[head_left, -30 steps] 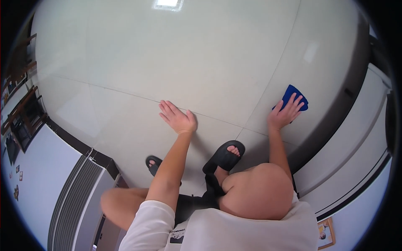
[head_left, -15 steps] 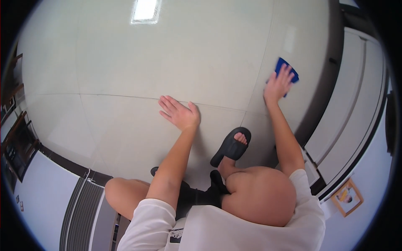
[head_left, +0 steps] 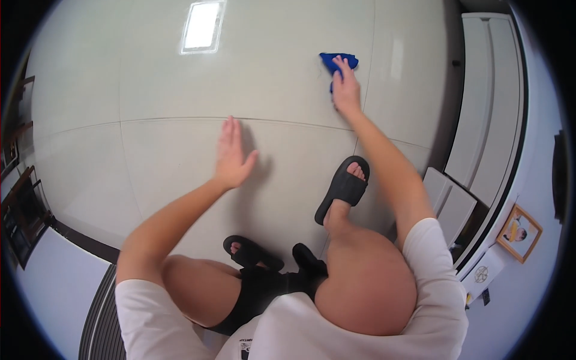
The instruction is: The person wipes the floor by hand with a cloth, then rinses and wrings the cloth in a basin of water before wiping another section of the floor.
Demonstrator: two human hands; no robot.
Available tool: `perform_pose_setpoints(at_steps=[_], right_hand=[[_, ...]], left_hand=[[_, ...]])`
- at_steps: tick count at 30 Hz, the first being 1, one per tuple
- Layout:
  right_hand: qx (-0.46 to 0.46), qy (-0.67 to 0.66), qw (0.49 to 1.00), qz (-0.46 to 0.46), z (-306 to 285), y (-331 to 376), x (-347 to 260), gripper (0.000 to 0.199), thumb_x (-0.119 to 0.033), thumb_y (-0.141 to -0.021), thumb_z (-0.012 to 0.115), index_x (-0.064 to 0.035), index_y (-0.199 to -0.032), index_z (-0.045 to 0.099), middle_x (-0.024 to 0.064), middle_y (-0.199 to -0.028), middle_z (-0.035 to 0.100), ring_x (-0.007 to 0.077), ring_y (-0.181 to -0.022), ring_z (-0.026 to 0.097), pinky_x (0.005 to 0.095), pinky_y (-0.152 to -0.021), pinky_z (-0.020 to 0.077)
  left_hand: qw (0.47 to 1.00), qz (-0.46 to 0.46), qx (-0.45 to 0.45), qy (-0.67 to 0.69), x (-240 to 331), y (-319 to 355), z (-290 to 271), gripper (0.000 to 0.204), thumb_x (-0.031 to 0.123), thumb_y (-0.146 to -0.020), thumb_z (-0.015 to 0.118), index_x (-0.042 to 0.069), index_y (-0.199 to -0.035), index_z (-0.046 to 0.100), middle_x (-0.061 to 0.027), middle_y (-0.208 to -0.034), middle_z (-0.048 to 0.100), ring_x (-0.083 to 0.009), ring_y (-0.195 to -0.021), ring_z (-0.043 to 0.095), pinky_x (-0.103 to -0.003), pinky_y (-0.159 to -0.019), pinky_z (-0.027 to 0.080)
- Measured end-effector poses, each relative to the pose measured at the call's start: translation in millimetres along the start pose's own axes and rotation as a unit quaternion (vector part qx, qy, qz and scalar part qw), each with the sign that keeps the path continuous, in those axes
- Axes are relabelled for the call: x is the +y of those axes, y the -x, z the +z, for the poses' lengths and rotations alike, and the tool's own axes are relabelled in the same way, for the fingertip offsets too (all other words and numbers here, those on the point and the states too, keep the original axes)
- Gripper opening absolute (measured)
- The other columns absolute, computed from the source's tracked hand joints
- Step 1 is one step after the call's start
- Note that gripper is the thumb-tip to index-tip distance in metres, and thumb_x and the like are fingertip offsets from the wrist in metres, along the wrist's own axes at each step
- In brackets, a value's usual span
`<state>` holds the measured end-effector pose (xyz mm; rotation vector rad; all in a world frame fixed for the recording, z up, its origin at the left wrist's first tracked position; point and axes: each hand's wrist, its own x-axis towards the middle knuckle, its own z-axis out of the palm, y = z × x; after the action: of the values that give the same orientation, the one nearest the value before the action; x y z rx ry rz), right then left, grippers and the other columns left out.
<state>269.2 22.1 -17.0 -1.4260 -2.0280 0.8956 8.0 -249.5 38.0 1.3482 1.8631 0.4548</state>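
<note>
Hands count two, both out over the pale tiled floor point(head_left: 150, 156). One blue cloth point(head_left: 338, 61) lies on the floor far ahead and to the right, near the foot of the white cabinet point(head_left: 489, 102); the right hand point(head_left: 345, 90) presses down on it with its fingers spread over the cloth, arm stretched long. The left hand point(head_left: 233, 155) holds nothing: it is open wide, palm down, fingers together and thumb apart, resting flat on or just above a bare tile, well apart from the cloth. Two black slippers are worn: the right slipper point(head_left: 342, 187) planted forward, the left slipper point(head_left: 252, 253) tucked under the crouching person. One bright ceiling-light reflection point(head_left: 203, 27) shines on the floor.
</note>
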Motion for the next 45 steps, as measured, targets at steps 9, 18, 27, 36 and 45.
perform_pose_setpoints(at_steps=[9, 18, 27, 36, 45], right_hand=[[-0.185, -0.019, 0.96, 0.21, -93, -36, -54, 0.043, -0.022, -0.109, 0.05, -0.0098, -0.15, 0.054, 0.0104, -0.137, 0.064, 0.0206, -0.122, 0.059, 0.0332, -0.107, 0.0441], [-0.108, -0.056, 0.927, 0.354, -96, -16, -65, 0.045, -0.017, -0.108, 0.051, -0.0077, -0.152, 0.048, 0.0118, -0.132, 0.066, 0.021, -0.117, 0.062, 0.0369, -0.102, 0.0486], [0.063, -0.122, 0.913, 0.385, -104, -12, -68, 0.043, -0.018, -0.102, 0.045, -0.0065, -0.141, 0.059, 0.0077, -0.116, 0.067, 0.0168, -0.101, 0.062, 0.035, -0.09, 0.0507], [0.143, 0.032, 0.943, 0.298, -172, 36, -31, 0.04, -0.017, -0.1, 0.047, -0.0041, -0.133, 0.065, 0.0098, -0.104, 0.071, 0.0204, -0.093, 0.065, 0.034, -0.086, 0.0525], [0.122, -0.066, 0.944, 0.301, -66, 85, -8, 0.042, -0.01, -0.096, 0.052, -0.0065, -0.136, 0.065, 0.0114, -0.105, 0.072, 0.018, -0.093, 0.065, 0.03, -0.087, 0.0514]], left_hand=[[0.956, 0.079, 0.041, -0.28, -167, 84, -54, 0.082, 0.04, -0.094, 0.055, 0.001, -0.161, 0.03, -0.0172, -0.17, 0.027, -0.0359, -0.158, 0.023, -0.055, -0.127, 0.019], [0.953, 0.125, 0.087, -0.262, -178, 80, -45, 0.079, 0.038, -0.088, 0.051, 0.001, -0.157, 0.04, -0.0158, -0.166, 0.037, -0.0343, -0.154, 0.033, -0.055, -0.125, 0.024], [0.954, 0.143, 0.104, -0.24, -192, 82, -54, 0.077, 0.034, -0.086, 0.05, -0.001, -0.155, 0.043, -0.0177, -0.164, 0.04, -0.0355, -0.154, 0.033, -0.055, -0.125, 0.025], [0.952, 0.146, 0.115, -0.244, -196, 84, -63, 0.076, 0.032, -0.087, 0.05, -0.001, -0.155, 0.043, -0.0184, -0.163, 0.04, -0.0361, -0.154, 0.034, -0.054, -0.125, 0.024], [0.95, 0.146, 0.111, -0.251, -195, 83, -61, 0.076, 0.031, -0.088, 0.051, 0.0, -0.156, 0.042, -0.019, -0.164, 0.04, -0.0368, -0.153, 0.036, -0.054, -0.125, 0.024]])
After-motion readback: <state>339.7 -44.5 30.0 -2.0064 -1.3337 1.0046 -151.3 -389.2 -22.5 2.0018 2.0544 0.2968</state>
